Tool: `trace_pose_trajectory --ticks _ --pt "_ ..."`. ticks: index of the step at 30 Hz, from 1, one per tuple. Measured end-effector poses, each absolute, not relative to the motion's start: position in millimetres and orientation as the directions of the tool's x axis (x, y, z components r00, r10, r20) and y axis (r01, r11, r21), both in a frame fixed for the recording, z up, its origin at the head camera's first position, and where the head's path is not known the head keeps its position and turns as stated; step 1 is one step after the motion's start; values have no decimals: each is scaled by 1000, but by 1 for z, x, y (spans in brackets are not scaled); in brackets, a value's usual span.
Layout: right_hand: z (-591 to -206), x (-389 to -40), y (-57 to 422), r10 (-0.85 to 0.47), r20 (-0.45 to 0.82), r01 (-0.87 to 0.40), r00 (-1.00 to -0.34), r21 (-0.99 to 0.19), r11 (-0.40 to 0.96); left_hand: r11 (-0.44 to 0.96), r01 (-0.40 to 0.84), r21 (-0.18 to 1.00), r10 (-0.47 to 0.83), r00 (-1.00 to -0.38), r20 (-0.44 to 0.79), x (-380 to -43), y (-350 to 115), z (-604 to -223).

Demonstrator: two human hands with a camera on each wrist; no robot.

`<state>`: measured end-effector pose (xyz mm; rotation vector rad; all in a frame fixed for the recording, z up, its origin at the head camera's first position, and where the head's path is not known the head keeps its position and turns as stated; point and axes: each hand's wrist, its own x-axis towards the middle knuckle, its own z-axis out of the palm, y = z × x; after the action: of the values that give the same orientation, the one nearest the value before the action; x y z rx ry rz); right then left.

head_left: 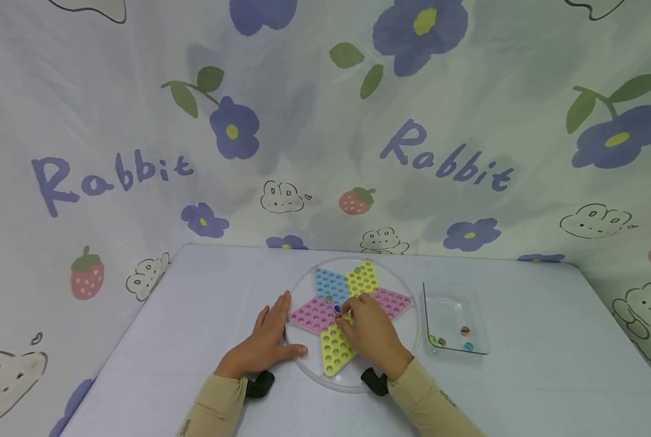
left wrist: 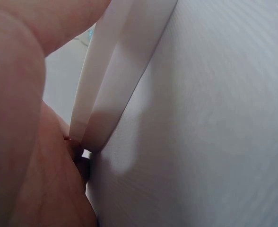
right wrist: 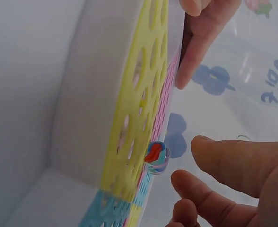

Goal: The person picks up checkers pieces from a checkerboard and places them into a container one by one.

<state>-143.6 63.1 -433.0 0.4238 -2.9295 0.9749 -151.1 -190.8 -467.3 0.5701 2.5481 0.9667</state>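
Clock positions refer to the board as seen in the head view. The left hand (head_left: 264, 343) lies at 8 o'clock, fingers extended towards 1 o'clock, thumb towards 3. The right hand (head_left: 377, 331) reaches in from 5 o'clock, fingers bent down over the centre.

The board (head_left: 336, 351) is round, with a pale rim and a star of yellow, pink and blue holed sections. Its far rim lies near the back edge of the table (head_left: 543, 340). A narrow gap parts it from the clear container (head_left: 451, 308) at 3 o'clock. Table surface extends beyond the container, and at 9 o'clock past the left hand.

The left hand is spread, touching the rim. The right thumb and index finger stand apart, with nothing seen between them; a red-and-blue marble (right wrist: 156, 158) sits on the board just beyond their tips. A green marble (head_left: 357, 271) sits at 12 o'clock. Several marbles lie at the container's near end, among them a blue marble (head_left: 469, 346).
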Motion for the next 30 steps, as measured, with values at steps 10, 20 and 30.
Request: trace_pose_trajectory --ticks 10,20,30 --pt "-436 -150 58 -249 37 -227 -968 -560 797 684 243 688 483 -858 -177 -151 -190 -465" --pt "-438 -152 57 -248 13 -214 -969 -552 806 684 243 688 482 -859 -175 -150 -190 -468" --pt "-441 -153 56 -247 0 -206 -969 -554 807 676 247 695 485 -859 -166 -147 -191 -469"
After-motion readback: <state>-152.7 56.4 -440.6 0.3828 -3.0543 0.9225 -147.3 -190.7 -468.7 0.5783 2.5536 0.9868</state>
